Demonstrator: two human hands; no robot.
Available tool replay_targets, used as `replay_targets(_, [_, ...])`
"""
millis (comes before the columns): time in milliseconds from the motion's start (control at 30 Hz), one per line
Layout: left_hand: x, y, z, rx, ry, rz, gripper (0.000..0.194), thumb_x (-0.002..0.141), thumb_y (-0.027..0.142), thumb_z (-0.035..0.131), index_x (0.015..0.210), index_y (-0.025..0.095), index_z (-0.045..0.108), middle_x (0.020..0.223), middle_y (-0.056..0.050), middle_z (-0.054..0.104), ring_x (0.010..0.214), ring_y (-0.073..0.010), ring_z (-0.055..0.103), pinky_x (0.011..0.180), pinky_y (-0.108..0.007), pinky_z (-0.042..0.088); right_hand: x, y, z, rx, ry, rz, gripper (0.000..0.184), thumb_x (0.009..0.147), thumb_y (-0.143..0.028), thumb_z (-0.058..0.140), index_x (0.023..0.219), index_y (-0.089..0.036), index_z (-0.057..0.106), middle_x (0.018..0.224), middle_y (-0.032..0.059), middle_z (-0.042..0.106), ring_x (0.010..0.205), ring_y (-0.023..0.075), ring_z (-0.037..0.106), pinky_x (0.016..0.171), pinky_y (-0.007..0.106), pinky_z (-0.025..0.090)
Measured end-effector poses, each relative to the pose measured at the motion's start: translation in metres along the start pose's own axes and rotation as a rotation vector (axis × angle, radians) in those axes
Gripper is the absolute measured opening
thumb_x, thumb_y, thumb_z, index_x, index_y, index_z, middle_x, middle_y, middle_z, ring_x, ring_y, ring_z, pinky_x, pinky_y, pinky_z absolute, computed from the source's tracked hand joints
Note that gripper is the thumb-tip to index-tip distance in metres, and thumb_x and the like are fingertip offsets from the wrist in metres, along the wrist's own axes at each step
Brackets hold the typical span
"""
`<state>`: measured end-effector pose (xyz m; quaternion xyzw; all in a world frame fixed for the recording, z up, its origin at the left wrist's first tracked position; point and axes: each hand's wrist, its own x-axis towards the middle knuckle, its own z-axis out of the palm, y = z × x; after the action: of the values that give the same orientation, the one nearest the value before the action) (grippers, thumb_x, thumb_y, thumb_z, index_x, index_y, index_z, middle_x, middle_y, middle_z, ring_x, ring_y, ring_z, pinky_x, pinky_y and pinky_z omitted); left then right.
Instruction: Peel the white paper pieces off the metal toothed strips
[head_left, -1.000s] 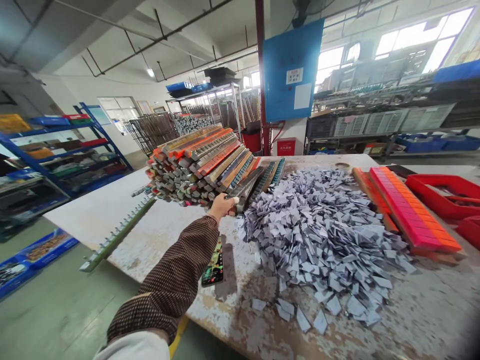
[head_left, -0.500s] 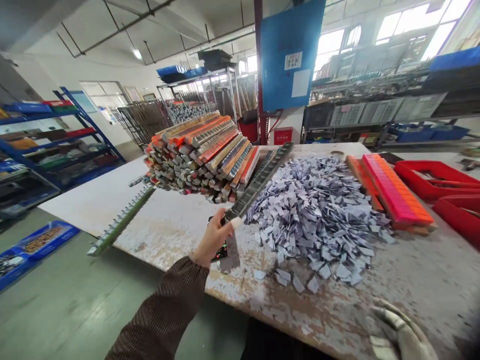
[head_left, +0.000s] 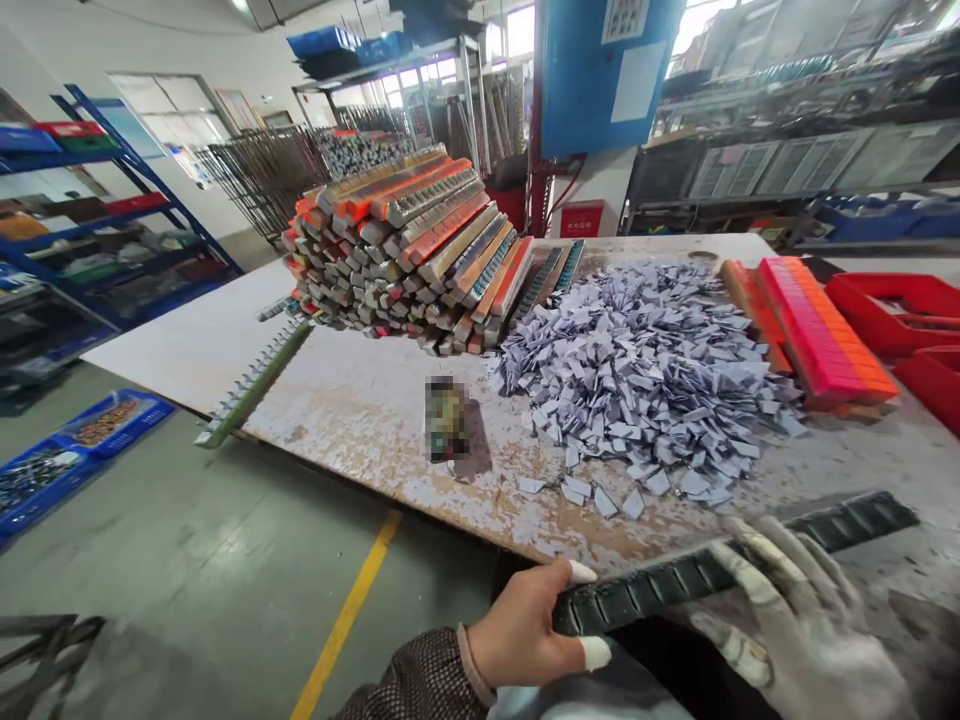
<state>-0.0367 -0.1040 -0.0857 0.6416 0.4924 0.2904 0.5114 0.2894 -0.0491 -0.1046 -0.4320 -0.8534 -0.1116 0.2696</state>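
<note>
Long straight dark bar [head_left: 652, 592], ribbed face, slanting across lower right of frame.
Left hand [head_left: 525, 628] pinches its left end between white-tipped digits; gloved right hand [head_left: 802, 610] has fingers spread over it, can't tell if gripping. Thin angular grey chips [head_left: 637, 380] heaped right of centre; table [head_left: 360, 400] surface flaky, patchy white-brown.

Bright light reaches you from windows [head_left: 520, 38] behind the blue box [head_left: 577, 90], hazy on its right. Below it, your right hand [head_left: 799, 610] looks blurry and a blocky patch [head_left: 446, 420] has a shadow [head_left: 477, 442].
</note>
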Motion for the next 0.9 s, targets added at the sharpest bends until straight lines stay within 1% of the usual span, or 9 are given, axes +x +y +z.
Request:
replay_targets(133, [0.006,-0.012,0.018,0.516,0.113,0.173,0.058,0.072,0.042,0.085,0.122,0.02,0.064,0.101,-0.007,0.07,0.091,-0.0263,0.064,0.087,-0.039,0.052,0.014,0.002,0.012,0.032,-0.041,-0.087,0.052,0.097,-0.051,0.063,0.139,-0.021,0.058,0.145,0.0178,0.058,0.141,0.0421,0.05,0.12,0.064,0.035])
replay_targets(233, [0.01,-0.016,0.026,0.689,0.25,0.244,0.06,0.072,0.045,0.087,0.122,0.021,0.064,0.119,-0.013,0.068,0.107,-0.0332,0.061,0.094,-0.048,0.05,0.019,0.013,0.021,0.054,-0.057,-0.123,0.043,0.097,-0.049,0.063,0.13,-0.02,0.064,0.139,0.0168,0.062,0.138,0.0401,0.052,0.12,0.064,0.035])
replay_targets(300, [0.015,-0.017,0.029,0.719,0.333,0.235,0.06,0.073,0.05,0.088,0.121,0.022,0.065,0.126,-0.013,0.064,0.111,-0.0345,0.058,0.095,-0.05,0.048,0.022,0.022,0.026,0.076,-0.073,-0.131,0.037,0.098,-0.047,0.061,0.124,-0.021,0.068,0.137,0.0166,0.064,0.137,0.0388,0.052,0.12,0.063,0.035])
replay_targets(367, [0.023,-0.017,0.032,0.722,0.376,0.214,0.056,0.077,0.053,0.085,0.119,0.022,0.064,0.123,-0.012,0.064,0.109,-0.0333,0.058,0.094,-0.051,0.047,0.027,0.031,0.03,0.081,-0.086,-0.124,0.035,0.099,-0.045,0.06,0.12,-0.019,0.07,0.137,0.018,0.064,0.138,0.0384,0.052,0.12,0.063,0.035])
replay_targets(467, [0.039,-0.015,0.04,0.697,0.403,0.193,0.052,0.084,0.053,0.08,0.12,0.021,0.062,0.118,-0.012,0.065,0.108,-0.0319,0.058,0.095,-0.05,0.045,0.032,0.044,0.035,0.059,-0.088,-0.106,0.037,0.099,-0.044,0.057,0.118,-0.015,0.071,0.141,0.0209,0.061,0.138,0.0395,0.052,0.121,0.063,0.034])
replay_targets(600, [0.053,-0.011,0.049,0.648,0.396,0.193,0.055,0.086,0.056,0.075,0.125,0.021,0.06,0.122,-0.013,0.065,0.112,-0.0332,0.057,0.099,-0.052,0.044,0.031,0.054,0.036,0.027,-0.101,-0.074,0.043,0.101,-0.046,0.052,0.128,-0.017,0.067,0.144,0.0194,0.058,0.14,0.04,0.049,0.122,0.063,0.032])
replay_targets(733, [0.048,-0.007,0.042,0.576,0.337,0.221,0.06,0.086,0.058,0.074,0.132,0.022,0.057,0.129,-0.013,0.063,0.117,-0.034,0.056,0.104,-0.053,0.043,0.029,0.048,0.035,0.008,-0.094,-0.038,0.047,0.1,-0.05,0.055,0.13,-0.016,0.064,0.147,0.021,0.055,0.141,0.0409,0.049,0.122,0.063,0.032])
replay_targets(800, [0.043,-0.005,0.035,0.538,0.334,0.218,0.056,0.089,0.054,0.072,0.132,0.022,0.057,0.129,-0.013,0.064,0.117,-0.0333,0.057,0.103,-0.052,0.044,0.033,0.04,0.035,0.008,-0.082,-0.039,0.043,0.1,-0.046,0.056,0.128,-0.014,0.064,0.146,0.022,0.055,0.139,0.0411,0.05,0.122,0.064,0.032])
replay_targets(900, [0.041,0.0,0.028,0.517,0.371,0.238,0.042,0.093,0.04,0.068,0.13,0.022,0.057,0.127,-0.013,0.065,0.114,-0.0324,0.059,0.1,-0.052,0.048,0.042,0.026,0.034,0.024,-0.08,-0.022,0.042,0.098,-0.041,0.06,0.132,-0.017,0.062,0.145,0.0203,0.055,0.141,0.0404,0.048,0.122,0.066,0.032])
